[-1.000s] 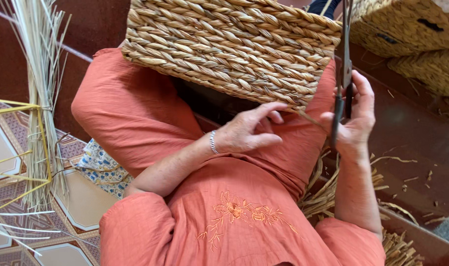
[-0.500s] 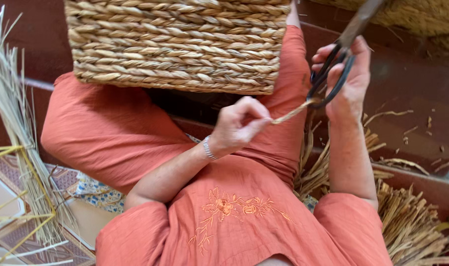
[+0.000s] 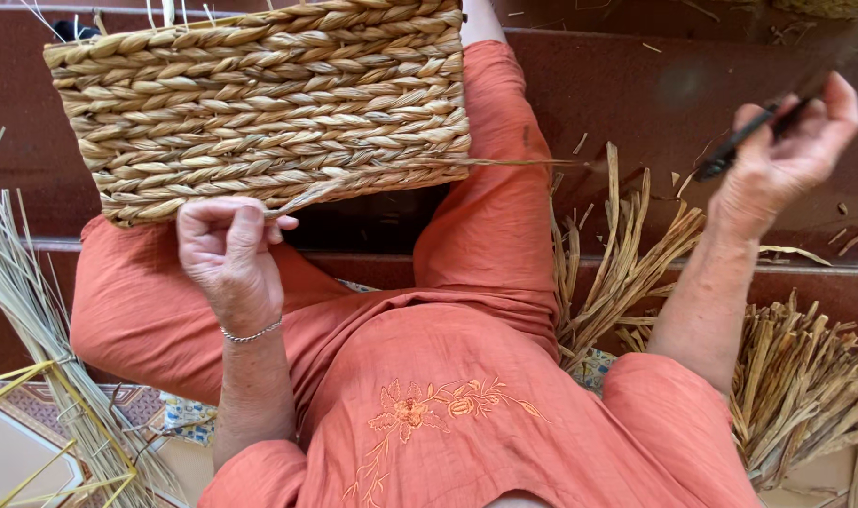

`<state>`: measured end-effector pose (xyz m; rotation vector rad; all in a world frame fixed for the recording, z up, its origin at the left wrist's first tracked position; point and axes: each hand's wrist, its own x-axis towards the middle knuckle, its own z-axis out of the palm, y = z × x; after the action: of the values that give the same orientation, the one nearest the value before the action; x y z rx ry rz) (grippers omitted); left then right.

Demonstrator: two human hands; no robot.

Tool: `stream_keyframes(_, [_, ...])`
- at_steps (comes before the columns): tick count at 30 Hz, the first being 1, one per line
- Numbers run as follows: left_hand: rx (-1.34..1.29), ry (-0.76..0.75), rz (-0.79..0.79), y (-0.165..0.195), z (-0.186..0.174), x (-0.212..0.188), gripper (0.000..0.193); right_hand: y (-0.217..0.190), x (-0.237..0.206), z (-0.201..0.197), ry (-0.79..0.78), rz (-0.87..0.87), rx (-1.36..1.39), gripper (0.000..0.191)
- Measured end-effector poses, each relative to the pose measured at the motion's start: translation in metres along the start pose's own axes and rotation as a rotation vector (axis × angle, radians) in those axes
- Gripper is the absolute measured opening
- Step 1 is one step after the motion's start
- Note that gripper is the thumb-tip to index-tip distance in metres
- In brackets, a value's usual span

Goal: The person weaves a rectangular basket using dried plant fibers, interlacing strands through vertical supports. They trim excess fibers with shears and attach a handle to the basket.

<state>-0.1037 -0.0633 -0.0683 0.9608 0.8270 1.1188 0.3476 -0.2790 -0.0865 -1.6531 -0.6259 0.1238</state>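
Note:
A rectangular basket (image 3: 259, 103) of braided straw rests on my lap, over orange trousers. My left hand (image 3: 227, 259) is at its near bottom edge, fingers pinched on a loose straw strand (image 3: 419, 167) that runs right from the weave. My right hand (image 3: 786, 155) is raised far to the right, away from the basket, closed around dark scissors (image 3: 744, 141), which are blurred.
Bundles of dried straw (image 3: 805, 386) lie on the floor at the right, and more flat strands (image 3: 617, 263) beside my knee. Thin pale reeds (image 3: 34, 310) with yellow ties lean at the left. A dark red step (image 3: 654, 85) runs behind.
The basket has shifted left and lower in view. My right hand with the scissors has swung away to the right. My left hand has moved left under the basket's edge.

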Motion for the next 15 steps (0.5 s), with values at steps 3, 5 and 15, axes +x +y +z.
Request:
stream_keyframes(3, [0.021,-0.066,-0.115,-0.02,0.023,-0.006,0.015,-0.001,-0.001,-0.028,0.098,-0.005,-0.004,0.041])
stream_keyframes(5, [0.112,-0.193,-0.207,-0.033,0.053,-0.019,0.01,-0.002,-0.007,-0.039,0.115,-0.02,-0.017,0.025])
stream_keyframes(15, [0.504,-0.989,0.443,-0.057,0.169,-0.056,0.05,-0.033,-0.019,-0.036,-0.234,0.027,0.317,0.038])
